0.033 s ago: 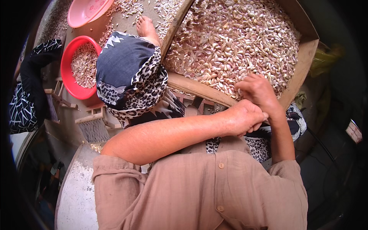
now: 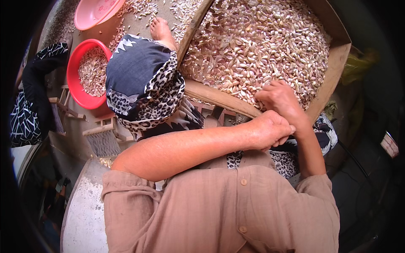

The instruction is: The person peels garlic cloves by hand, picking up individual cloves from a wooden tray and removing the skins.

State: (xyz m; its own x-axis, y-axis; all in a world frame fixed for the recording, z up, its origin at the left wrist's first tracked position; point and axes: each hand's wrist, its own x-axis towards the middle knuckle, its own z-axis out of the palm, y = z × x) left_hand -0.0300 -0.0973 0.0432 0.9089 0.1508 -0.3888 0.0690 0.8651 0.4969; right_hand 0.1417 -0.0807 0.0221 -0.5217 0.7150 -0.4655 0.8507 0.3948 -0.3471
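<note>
My left hand point(image 2: 274, 130) rests across my right wrist, its fingers bent and pinched together; whatever they might hold is hidden. Just beyond it my right hand point(image 2: 276, 99) reaches over the near edge of a wooden-sided box point(image 2: 327, 88), its curled fingertips down among many pale pinkish garlic cloves point(image 2: 261, 46). I cannot see what is between those fingertips. A perforated strip point(image 2: 201, 36) shows along the box's left side. Beside the box, left of my hands, is a leg in dark blue and leopard-print cloth point(image 2: 141, 80) with a bare foot point(image 2: 161, 31).
A red basin point(image 2: 72, 74) of cloves and a pink basin point(image 2: 95, 12) stand on the left, with loose cloves on the floor. Low wooden stools point(image 2: 101, 141) and black patterned cloth point(image 2: 27, 114) lie nearby. A yellow bag point(image 2: 358, 67) is at right.
My right hand's fingers have shifted slightly left among the cloves. My left hand stays at the right wrist.
</note>
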